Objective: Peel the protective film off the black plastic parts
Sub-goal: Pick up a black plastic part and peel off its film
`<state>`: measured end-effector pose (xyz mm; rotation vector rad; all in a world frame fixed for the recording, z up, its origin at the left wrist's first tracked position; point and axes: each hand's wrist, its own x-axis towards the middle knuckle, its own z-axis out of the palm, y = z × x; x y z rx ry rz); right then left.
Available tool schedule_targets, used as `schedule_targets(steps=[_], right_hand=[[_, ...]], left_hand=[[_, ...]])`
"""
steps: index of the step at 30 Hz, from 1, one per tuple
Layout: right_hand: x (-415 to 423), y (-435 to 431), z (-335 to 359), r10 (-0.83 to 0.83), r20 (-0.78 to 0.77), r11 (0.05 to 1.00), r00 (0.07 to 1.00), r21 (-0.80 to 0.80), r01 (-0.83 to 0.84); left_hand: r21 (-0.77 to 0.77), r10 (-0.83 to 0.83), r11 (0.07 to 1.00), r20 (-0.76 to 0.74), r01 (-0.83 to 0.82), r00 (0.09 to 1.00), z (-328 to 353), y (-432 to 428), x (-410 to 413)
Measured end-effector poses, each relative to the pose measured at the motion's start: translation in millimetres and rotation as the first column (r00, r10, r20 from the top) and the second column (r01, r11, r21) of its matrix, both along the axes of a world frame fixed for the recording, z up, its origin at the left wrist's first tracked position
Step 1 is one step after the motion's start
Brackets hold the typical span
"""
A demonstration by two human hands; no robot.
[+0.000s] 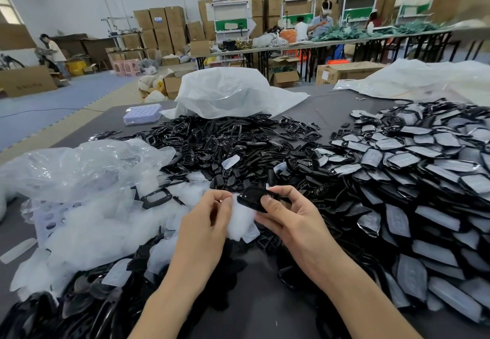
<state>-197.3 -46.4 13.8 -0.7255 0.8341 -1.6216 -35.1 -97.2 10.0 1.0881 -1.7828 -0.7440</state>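
Observation:
My right hand (285, 212) grips a black plastic part (252, 198) between thumb and fingers, just above the table's near middle. My left hand (209, 215) is right beside it, fingers curled, pinching at the part's left edge where a whitish film (241, 220) hangs down between both hands. A wide heap of film-covered black parts (413, 176) lies to the right. Bare black parts (225, 139) are piled in the middle behind my hands.
A mound of peeled clear film (87, 206) covers the left of the dark table (259, 267). White plastic bags (228, 91) lie at the back, a lilac perforated tray (141, 113) beside them. More black parts (79, 304) lie at the near left. People work at distant tables.

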Motion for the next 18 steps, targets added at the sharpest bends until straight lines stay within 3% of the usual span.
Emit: schedule_targets(steps=[6,15,18], right_hand=[[3,0,-3,0.007,-0.151,1.0,0.989,0.023,-0.004],[1,-2,-4,-0.039,-0.049,0.999,0.998,0.023,0.04],[-1,-4,-7,-0.111,-0.084,0.989,0.99,0.084,0.118]], left_hand=[[-0.064,-0.005,0.998,0.122,0.013,0.993,-2,6,-1],[-0.08,0.079,0.995,0.16,-0.067,0.984,-5,11,-5],[-0.199,0.13,0.976,0.2,-0.09,0.971,-4,11,0]])
